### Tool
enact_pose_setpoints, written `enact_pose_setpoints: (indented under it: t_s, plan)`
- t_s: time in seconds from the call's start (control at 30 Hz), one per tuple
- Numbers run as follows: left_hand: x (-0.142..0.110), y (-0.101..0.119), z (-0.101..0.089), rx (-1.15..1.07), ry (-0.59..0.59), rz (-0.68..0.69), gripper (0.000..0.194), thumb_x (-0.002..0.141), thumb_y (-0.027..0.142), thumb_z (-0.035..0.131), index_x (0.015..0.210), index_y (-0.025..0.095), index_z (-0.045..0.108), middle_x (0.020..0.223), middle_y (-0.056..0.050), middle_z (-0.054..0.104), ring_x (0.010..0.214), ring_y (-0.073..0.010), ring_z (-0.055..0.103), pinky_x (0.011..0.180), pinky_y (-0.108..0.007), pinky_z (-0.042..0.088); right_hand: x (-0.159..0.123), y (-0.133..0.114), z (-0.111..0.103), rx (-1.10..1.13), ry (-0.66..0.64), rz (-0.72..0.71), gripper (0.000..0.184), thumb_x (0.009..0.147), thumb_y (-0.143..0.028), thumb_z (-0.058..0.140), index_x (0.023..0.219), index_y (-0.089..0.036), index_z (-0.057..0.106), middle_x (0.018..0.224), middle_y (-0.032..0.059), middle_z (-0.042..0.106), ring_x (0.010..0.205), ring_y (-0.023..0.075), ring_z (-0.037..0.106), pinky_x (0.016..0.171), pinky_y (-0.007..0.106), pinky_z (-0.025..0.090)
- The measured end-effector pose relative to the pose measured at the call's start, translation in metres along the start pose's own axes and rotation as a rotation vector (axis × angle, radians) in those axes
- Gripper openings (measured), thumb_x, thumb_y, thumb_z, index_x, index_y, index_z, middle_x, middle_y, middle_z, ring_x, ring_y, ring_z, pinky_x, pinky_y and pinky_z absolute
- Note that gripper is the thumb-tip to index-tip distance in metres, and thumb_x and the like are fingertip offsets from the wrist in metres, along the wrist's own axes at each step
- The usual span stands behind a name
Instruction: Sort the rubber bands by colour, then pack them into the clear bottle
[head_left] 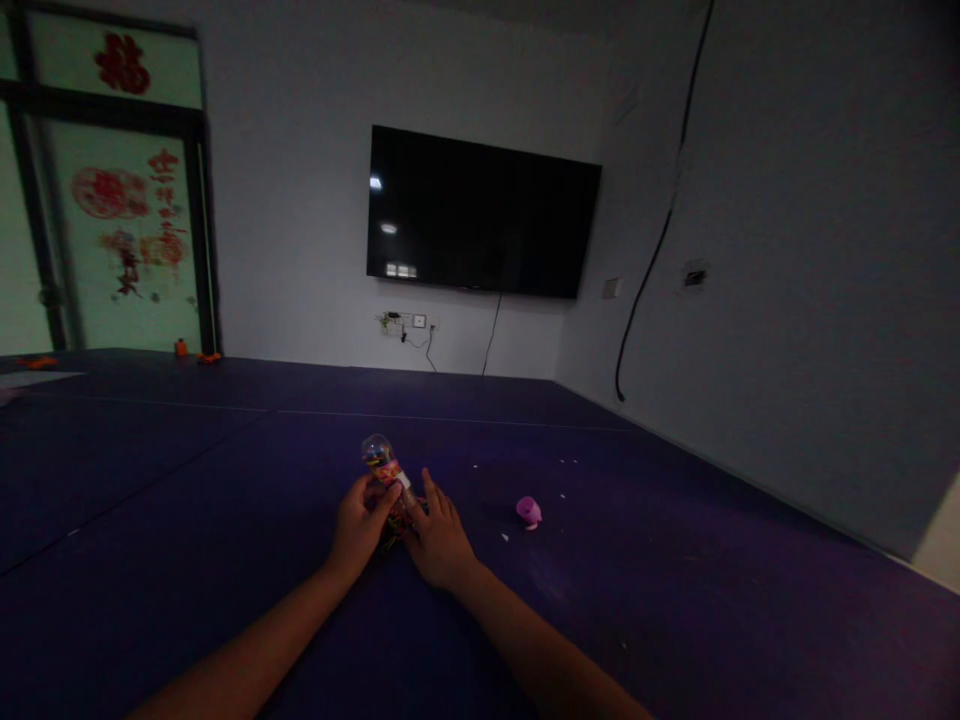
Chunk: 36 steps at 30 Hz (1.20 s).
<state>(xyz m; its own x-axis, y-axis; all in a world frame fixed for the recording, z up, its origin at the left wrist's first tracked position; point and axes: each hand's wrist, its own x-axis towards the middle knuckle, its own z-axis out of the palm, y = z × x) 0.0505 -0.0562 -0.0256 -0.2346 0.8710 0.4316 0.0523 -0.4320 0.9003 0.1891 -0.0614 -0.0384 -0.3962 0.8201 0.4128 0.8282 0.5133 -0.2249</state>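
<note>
A clear plastic bottle (377,449) with a colourful label lies tilted in my left hand (360,522), its rounded base away from me. Thin colourful strands, maybe rubber bands, show inside it. My left thumb and fingers close around its middle. Beside the bottle's near end is my right hand (441,538), fingers stretched out and apart; whether its fingertips touch the bottle I cannot tell. More loose colourful strands (391,541) lie on the dark purple surface between my hands, partly hidden by them. To the right sits a small pink cap-like piece (529,512).
Small white scraps (505,537) dot the purple surface (637,560) on the right. A black television (484,215) hangs on the wall ahead. A black cable (651,265) dangles along the right wall. Small orange objects (208,357) lie near the glass door (120,230).
</note>
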Motion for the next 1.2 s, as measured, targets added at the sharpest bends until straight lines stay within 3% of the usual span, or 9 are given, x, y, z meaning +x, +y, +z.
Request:
enact_pose_setpoints:
  t_s: [0.2, 0.53, 0.77, 0.9, 1.07, 1.2]
  plan:
    - [0.0025, -0.0044, -0.0021, 0.005, 0.042, -0.017, 0.053, 0.062, 0.054, 0.067, 0.095, 0.014, 0.06, 0.077, -0.007, 0.069, 0.071, -0.0233, 0.066, 0.062, -0.032, 0.05, 0.0058, -0.0009, -0.0018, -0.004, -0.031, -0.004, 0.058, 0.084, -0.024, 0.048, 0.138, -0.034, 0.029, 0.152, 0.0074, 0.009, 0.134, 0.0298, 0.022, 0.105, 0.05, 0.023]
    - [0.0078, -0.0073, -0.0067, -0.052, 0.211, -0.1, 0.048, 0.063, 0.052, 0.067, 0.092, 0.014, 0.061, 0.08, -0.008, 0.07, 0.074, -0.0232, 0.066, 0.062, -0.03, 0.049, 0.0028, 0.0014, -0.0037, 0.009, -0.035, 0.001, 0.044, 0.086, -0.026, 0.046, 0.129, -0.035, 0.044, 0.147, 0.0082, 0.026, 0.133, 0.0293, 0.026, 0.103, 0.051, 0.026]
    - [0.0062, -0.0078, -0.0047, -0.036, 0.191, -0.035, 0.05, 0.062, 0.052, 0.068, 0.092, 0.014, 0.062, 0.077, -0.007, 0.07, 0.073, -0.0235, 0.066, 0.066, -0.032, 0.049, 0.004, -0.0017, -0.0075, 0.054, 0.078, -0.047, 0.033, 0.088, -0.024, 0.041, 0.116, -0.024, 0.058, 0.132, 0.0085, 0.049, 0.125, 0.0226, 0.04, 0.101, 0.042, 0.034]
    - [0.0069, -0.0071, -0.0049, -0.055, 0.159, -0.058, 0.049, 0.062, 0.051, 0.069, 0.093, 0.013, 0.062, 0.077, -0.007, 0.07, 0.074, -0.023, 0.067, 0.067, -0.032, 0.049, 0.0043, -0.0016, -0.0089, 0.1, 0.111, -0.065, 0.031, 0.087, -0.023, 0.042, 0.112, -0.024, 0.061, 0.127, 0.0071, 0.053, 0.119, 0.0202, 0.046, 0.098, 0.038, 0.037]
    - [0.0074, -0.0051, -0.0055, -0.081, 0.195, -0.107, 0.045, 0.061, 0.048, 0.069, 0.09, 0.014, 0.063, 0.084, -0.008, 0.071, 0.08, -0.024, 0.067, 0.071, -0.033, 0.049, 0.0031, 0.0002, -0.0084, 0.088, 0.102, -0.102, 0.038, 0.086, -0.022, 0.044, 0.123, -0.027, 0.054, 0.133, 0.0071, 0.048, 0.121, 0.0204, 0.044, 0.098, 0.039, 0.037]
    - [0.0067, -0.004, -0.0046, -0.1, 0.183, -0.112, 0.044, 0.061, 0.048, 0.07, 0.089, 0.015, 0.064, 0.084, -0.008, 0.071, 0.08, -0.0245, 0.067, 0.069, -0.033, 0.05, 0.0022, 0.0004, -0.006, 0.017, 0.042, -0.11, 0.059, 0.083, -0.023, 0.05, 0.138, -0.032, 0.032, 0.147, 0.0072, 0.028, 0.13, 0.0243, 0.031, 0.101, 0.044, 0.033]
